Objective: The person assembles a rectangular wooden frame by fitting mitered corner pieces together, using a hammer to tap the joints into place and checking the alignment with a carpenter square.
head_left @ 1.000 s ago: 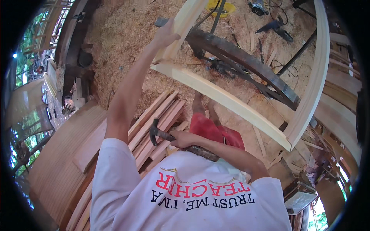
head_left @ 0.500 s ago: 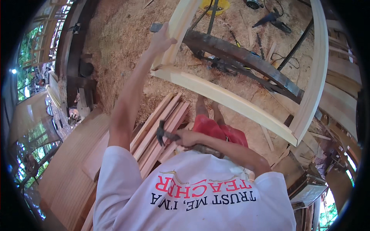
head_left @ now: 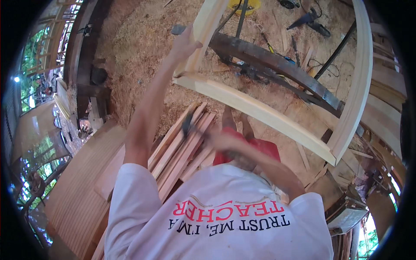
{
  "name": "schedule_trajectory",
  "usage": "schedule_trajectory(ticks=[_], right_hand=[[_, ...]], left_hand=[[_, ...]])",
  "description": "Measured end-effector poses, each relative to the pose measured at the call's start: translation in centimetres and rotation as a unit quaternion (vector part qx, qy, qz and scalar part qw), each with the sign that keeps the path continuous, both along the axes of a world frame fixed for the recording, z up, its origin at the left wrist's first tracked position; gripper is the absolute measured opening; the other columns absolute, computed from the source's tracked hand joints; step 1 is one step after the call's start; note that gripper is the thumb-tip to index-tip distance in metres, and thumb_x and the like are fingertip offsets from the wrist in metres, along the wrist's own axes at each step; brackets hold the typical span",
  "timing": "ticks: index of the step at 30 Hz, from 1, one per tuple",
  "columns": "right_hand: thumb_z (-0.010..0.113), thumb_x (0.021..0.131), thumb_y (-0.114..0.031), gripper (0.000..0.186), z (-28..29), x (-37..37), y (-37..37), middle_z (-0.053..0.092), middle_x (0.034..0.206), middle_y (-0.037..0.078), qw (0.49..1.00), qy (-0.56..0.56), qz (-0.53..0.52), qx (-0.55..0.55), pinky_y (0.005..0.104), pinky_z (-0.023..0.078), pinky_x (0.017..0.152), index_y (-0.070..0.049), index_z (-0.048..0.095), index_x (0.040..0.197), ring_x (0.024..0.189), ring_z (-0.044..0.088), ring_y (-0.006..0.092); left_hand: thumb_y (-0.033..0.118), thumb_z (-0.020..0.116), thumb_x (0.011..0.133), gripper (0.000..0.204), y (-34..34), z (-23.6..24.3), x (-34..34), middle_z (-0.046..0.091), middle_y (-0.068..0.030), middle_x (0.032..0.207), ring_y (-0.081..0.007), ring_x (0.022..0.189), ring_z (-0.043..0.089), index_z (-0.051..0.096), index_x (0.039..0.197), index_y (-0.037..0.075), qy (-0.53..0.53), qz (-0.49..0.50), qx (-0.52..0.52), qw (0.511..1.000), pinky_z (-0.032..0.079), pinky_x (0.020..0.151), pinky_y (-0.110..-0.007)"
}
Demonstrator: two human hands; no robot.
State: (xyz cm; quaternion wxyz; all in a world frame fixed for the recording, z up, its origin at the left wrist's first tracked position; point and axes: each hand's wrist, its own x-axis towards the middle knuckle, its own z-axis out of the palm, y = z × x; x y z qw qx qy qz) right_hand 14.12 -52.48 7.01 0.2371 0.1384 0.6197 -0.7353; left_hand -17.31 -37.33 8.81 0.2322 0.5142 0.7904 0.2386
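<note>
A pale wooden frame (head_left: 251, 113) stands in front of me, its near rail running from the upper left down to the lower right, joined to two long side pieces. My left hand (head_left: 185, 45) grips the left side piece (head_left: 205, 21) above the left corner. My right hand (head_left: 214, 138), smeared by motion, holds a hammer (head_left: 187, 123) raised over a bundle of loose pinkish strips (head_left: 182, 154), below and apart from the frame's near rail.
A dark metal beam (head_left: 268, 65) lies beyond the rail on a shaving-covered floor (head_left: 121, 56), with power tools (head_left: 310, 19) and a yellow bowl (head_left: 249, 8) farther back. A wide board (head_left: 71, 199) lies at my lower left, and stacked planks (head_left: 383, 121) line the right.
My right hand has lifted the hammer upward toward the near rail and is now blurred. My left hand stays on the side piece, and the frame has shifted only slightly in view.
</note>
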Motion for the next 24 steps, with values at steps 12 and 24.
schedule_trajectory(ticks=[12, 24], right_hand=[[0.064, 0.092, -0.022, 0.039, -2.3, 1.6, -4.9, 0.068, 0.098, 0.024, 0.987, 0.130, -0.022, 0.095, 0.0384, 0.058, 0.072, 0.002, 0.054, 0.121, 0.078, 0.071, 0.0260], [0.061, 0.089, -0.014, 0.043, 2.2, 2.9, -0.7, 0.066, 0.094, 0.020, 0.996, -0.079, 0.031, 0.016, 0.0396, 0.052, 0.082, 0.001, 0.056, 0.128, 0.090, 0.065, 0.0275]], left_hand=[[0.031, 0.079, 0.071, 0.098, 2.7, -1.7, -0.6, 0.059, -0.0288, 0.135, -0.0414, 0.125, 0.058, 0.035, 0.153, 0.001, 0.009, -0.034, 0.014, 0.999, 0.044, 0.107, -0.043], [0.031, 0.081, 0.066, 0.072, 2.0, 1.7, 2.5, 0.069, -0.0207, 0.117, -0.0399, 0.107, 0.065, 0.058, 0.129, 0.006, -0.030, 0.020, -0.070, 0.997, 0.053, 0.091, -0.047]])
